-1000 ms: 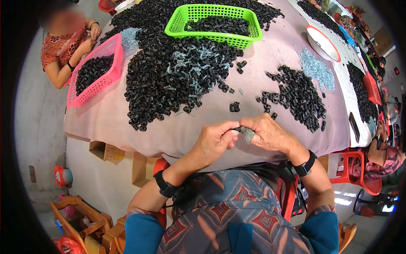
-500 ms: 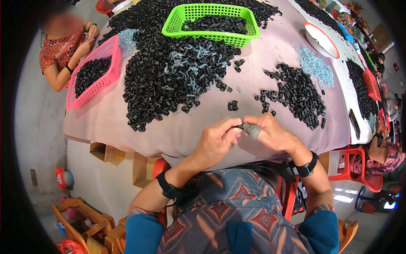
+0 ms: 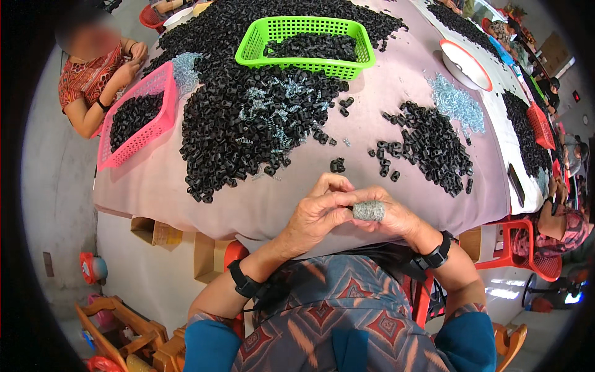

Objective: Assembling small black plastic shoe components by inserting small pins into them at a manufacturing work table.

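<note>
My left hand (image 3: 316, 214) and my right hand (image 3: 396, 218) meet at the near edge of the pink-covered table (image 3: 260, 208), fingers curled and pinched together. A grey woven wrap (image 3: 369, 211) covers one finger where the two hands touch. Whatever sits between the fingertips is hidden. Both wrists wear black bands. Just beyond the hands lie two loose black plastic pieces (image 3: 337, 165). A small heap of black pieces (image 3: 431, 146) lies to the right, and a large heap (image 3: 238, 127) mixed with silver springs to the left.
A green basket (image 3: 365, 59) holding black pieces stands at the far middle, and a pink basket (image 3: 162, 121) at the left by another seated person (image 3: 93, 80). A pile of springs (image 3: 457, 104), a white bowl (image 3: 465, 62) and a red chair (image 3: 517, 248) lie to the right.
My hands have stayed pressed together at the table edge. The fingers have worked slightly, and the grey wrap now faces up in plain view.
</note>
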Demonstrator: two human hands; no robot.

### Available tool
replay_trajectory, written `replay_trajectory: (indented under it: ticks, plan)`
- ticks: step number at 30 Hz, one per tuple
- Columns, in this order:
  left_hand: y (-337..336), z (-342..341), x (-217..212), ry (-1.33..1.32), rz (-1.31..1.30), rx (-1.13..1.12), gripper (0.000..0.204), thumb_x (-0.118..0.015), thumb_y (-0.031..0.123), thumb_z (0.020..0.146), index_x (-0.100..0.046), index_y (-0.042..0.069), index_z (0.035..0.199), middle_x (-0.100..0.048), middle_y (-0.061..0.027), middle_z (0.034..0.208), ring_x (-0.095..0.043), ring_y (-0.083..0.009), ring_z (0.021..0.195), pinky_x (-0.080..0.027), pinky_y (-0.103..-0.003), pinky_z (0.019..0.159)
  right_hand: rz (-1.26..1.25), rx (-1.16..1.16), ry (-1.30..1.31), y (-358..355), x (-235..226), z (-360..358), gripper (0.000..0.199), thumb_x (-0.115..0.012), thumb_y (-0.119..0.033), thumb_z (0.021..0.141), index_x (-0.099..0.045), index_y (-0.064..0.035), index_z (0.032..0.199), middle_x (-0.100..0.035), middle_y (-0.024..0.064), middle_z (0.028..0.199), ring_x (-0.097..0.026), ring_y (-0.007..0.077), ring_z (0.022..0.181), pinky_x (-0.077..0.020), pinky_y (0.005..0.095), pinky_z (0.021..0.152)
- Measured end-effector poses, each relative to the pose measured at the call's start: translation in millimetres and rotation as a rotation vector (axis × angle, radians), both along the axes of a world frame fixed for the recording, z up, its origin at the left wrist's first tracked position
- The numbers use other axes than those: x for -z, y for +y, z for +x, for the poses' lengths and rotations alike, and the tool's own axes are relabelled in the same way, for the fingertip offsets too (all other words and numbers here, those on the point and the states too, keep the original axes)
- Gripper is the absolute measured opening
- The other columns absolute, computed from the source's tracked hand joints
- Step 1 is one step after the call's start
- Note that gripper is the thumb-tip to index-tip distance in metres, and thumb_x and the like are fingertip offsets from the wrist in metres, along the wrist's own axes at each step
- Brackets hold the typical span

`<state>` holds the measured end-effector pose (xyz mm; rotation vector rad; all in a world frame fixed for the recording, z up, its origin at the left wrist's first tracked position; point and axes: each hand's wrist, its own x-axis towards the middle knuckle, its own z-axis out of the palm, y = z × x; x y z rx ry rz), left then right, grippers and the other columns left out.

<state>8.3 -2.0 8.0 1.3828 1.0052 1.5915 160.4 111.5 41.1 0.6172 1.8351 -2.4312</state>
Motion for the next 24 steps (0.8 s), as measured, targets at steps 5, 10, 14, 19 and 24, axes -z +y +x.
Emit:
replay_trajectory:
  ticks: [5, 10, 14, 19, 24]
  plan:
    - [-2, 3, -7, -0.323, -0.187, 0.066, 0.045, -0.058, 0.000, 0.086, -0.046, 0.005, 0.129, -0.049, -0.0036, 0.106, -0.050, -0.0119, 0.100, -0.042, -0.026, 0.087, -0.232, 0.158, 0.146, -14, 8, 3, 0.024, -0.059, -0.025, 0.088, -0.059, -0.0042, 0.076, -0.039, -0.0056, 0.059, -0.030, 0.0029, 0.050, -0.0204, 0.0192, 0.043]
    - [3, -5, 0, -0.344, -0.190, -0.119, 0.043, -0.055, -0.001, 0.087, -0.043, 0.004, 0.128, -0.052, -0.0039, 0.100, -0.051, -0.0095, 0.091, -0.046, -0.024, 0.075, -0.159, 0.296, -0.028, 29, -10, -11, 0.037, -0.054, -0.035, 0.088, -0.044, -0.0124, 0.061, -0.029, -0.0079, 0.050, -0.025, 0.0037, 0.041, -0.0158, 0.0219, 0.036]
    - [0, -4, 3, -0.343, -0.236, -0.132, 0.033, -0.055, 0.000, 0.088, -0.050, 0.001, 0.121, -0.053, -0.0026, 0.093, -0.053, -0.0083, 0.081, -0.047, -0.022, 0.067, 0.199, 0.434, -0.159, 83, -58, -60, 0.044, -0.058, -0.049, 0.085, -0.048, -0.0117, 0.064, -0.035, -0.0066, 0.047, -0.027, 0.0044, 0.033, -0.0180, 0.0216, 0.031]
    - [2, -3, 6, -0.371, -0.294, -0.158, 0.027, -0.055, 0.000, 0.088, -0.055, 0.001, 0.115, -0.053, -0.0013, 0.089, -0.054, -0.0077, 0.077, -0.047, -0.021, 0.065, 0.314, 0.503, 0.020, 142, -117, -88, 0.055, -0.048, -0.057, 0.087, -0.057, -0.0028, 0.087, -0.031, -0.0082, 0.055, -0.022, 0.0033, 0.042, -0.0191, 0.0190, 0.035]
    - [-1, -6, 6, -0.310, -0.304, -0.160, 0.023, -0.053, -0.002, 0.088, -0.056, 0.000, 0.111, -0.054, -0.0022, 0.086, -0.054, -0.0084, 0.075, -0.047, -0.022, 0.064, 0.955, 0.422, -0.264, 121, -80, -65, 0.026, -0.058, -0.029, 0.085, -0.060, -0.0056, 0.072, -0.041, -0.0056, 0.055, -0.036, 0.0038, 0.045, -0.0273, 0.0216, 0.038]
